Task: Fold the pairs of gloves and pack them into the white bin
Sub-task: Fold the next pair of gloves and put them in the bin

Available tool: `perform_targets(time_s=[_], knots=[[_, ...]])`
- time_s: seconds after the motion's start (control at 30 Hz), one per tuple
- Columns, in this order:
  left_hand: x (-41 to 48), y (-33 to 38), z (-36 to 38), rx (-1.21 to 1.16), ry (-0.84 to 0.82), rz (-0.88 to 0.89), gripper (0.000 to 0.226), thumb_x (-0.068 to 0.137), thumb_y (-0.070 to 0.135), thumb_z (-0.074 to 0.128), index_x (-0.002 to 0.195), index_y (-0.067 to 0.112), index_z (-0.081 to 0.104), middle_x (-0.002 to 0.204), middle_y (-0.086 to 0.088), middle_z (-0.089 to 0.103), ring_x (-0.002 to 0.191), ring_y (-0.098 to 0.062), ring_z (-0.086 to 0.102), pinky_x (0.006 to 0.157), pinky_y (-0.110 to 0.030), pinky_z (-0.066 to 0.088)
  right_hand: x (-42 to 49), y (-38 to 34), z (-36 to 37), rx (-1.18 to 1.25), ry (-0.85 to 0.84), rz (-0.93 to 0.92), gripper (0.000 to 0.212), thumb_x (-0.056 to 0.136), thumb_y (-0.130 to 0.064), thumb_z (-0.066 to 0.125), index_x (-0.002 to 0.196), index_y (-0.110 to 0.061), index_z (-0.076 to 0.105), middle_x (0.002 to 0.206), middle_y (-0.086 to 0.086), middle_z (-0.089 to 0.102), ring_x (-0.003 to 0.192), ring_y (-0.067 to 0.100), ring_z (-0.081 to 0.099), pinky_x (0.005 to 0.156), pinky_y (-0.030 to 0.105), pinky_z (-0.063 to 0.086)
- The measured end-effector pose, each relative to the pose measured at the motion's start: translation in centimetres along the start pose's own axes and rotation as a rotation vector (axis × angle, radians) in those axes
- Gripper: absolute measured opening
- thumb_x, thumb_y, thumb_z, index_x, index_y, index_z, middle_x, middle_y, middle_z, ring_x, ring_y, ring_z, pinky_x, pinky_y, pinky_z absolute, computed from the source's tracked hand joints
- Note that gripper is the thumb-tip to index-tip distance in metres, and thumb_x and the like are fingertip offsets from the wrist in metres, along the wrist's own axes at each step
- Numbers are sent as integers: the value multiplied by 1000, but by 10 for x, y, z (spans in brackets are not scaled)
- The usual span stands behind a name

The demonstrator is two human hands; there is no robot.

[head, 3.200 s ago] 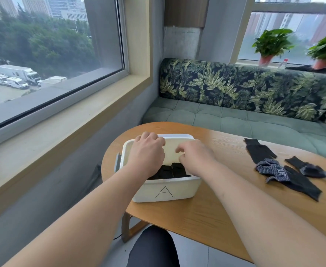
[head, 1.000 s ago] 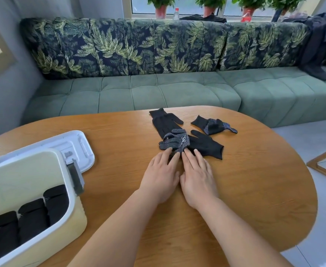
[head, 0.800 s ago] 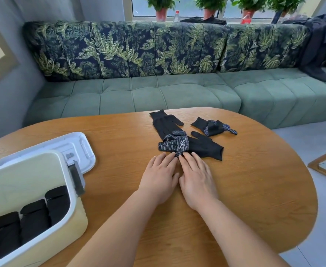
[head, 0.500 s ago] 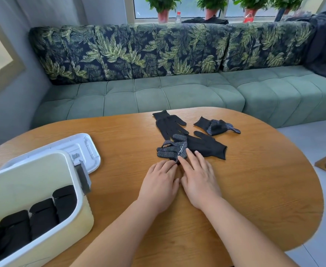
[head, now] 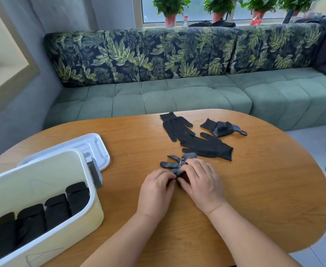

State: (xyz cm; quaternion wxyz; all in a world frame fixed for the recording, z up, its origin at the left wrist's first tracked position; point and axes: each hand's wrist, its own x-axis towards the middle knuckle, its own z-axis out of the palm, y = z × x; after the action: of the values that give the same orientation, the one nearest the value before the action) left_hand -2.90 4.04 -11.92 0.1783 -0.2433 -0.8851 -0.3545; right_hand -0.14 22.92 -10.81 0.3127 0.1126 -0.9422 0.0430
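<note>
The only mark in sight is a thin line drawing low on the front wall of the white bin (head: 65, 232), cut off by the frame edge and not readable. The bin stands at the near left of the bench (head: 254, 189) and holds a row of folded gloves (head: 56, 211), black and packed side by side. Its lid (head: 98, 147) lies flat just behind it. Near the middle of the bench, the left hand (head: 156, 191) and the right hand (head: 200, 182) both pinch a dotted glove (head: 175, 164) with curled fingers, its fingers pointing away. Farther off lie a far black glove (head: 174, 126) touching a near black glove (head: 206, 146), and to their right a crumpled glove (head: 221, 128).
</note>
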Motion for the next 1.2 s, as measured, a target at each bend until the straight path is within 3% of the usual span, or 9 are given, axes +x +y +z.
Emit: perform_targets(time_s=[0.1,0.27,0.43,0.53,0.67,0.77,0.9,1.13,1.2], knots=[[2,11,-4,-72,24,-71,17,94,9,76,105,21,73,101,14,68,90,-6,65,81,-30,56,-1,-2,-1,-4,0,26,23,92,-26,80,109,-15,69,118,6,67,115,24,62,95,37,55],[0,27,-14,-109,-44,-86,37,99,7,64,133,23,65,109,18,58,96,-1,58,84,-11,45,-4,-6,-5,57,10,153,36,87,-6,79,120,-14,66,117,8,64,108,27,63,87,39,61],[-9,25,-24,-115,10,-159,27,102,9,61,125,19,72,110,14,55,93,-6,59,82,-16,49,1,-21,-18,258,30,452,40,96,-1,67,133,-18,62,124,1,62,117,20,59,98,40,59],[-13,23,-36,-117,40,-255,23,104,14,60,121,22,72,105,19,51,93,-2,58,78,-10,46,10,-27,-30,376,-21,439,33,101,-3,57,127,-21,64,119,-4,64,114,15,59,97,37,58],[-13,24,-48,-121,61,-333,24,107,18,59,127,27,67,114,20,51,107,0,56,90,-21,54,37,-39,-49,533,-177,482,29,107,-10,45,119,-27,66,117,-11,64,112,9,59,94,28,54],[-16,25,-57,-91,74,-365,30,107,24,58,137,27,60,125,15,48,121,-3,52,100,-25,50,63,-45,-62,646,-343,585,26,106,-25,57,132,-31,58,127,-14,59,119,11,57,93,27,47],[-24,21,-69,-63,35,-414,37,107,31,57,144,28,53,133,13,42,124,-8,52,99,-28,51,94,-44,-74,534,-528,547,65,94,-8,68,150,-29,45,143,-1,56,121,22,60,97,38,55],[-33,13,-81,-13,27,-461,43,107,30,59,148,27,47,141,8,40,130,-12,48,100,-24,41,122,-49,-77,363,-107,311,61,95,3,64,151,-19,52,141,5,62,133,29,50,112,44,45],[-34,11,-81,5,31,-453,45,106,28,60,148,26,46,141,7,39,131,-15,47,101,-25,38,110,-56,-70,257,-142,166,66,94,2,64,154,-21,50,136,5,64,124,29,53,106,45,47]])
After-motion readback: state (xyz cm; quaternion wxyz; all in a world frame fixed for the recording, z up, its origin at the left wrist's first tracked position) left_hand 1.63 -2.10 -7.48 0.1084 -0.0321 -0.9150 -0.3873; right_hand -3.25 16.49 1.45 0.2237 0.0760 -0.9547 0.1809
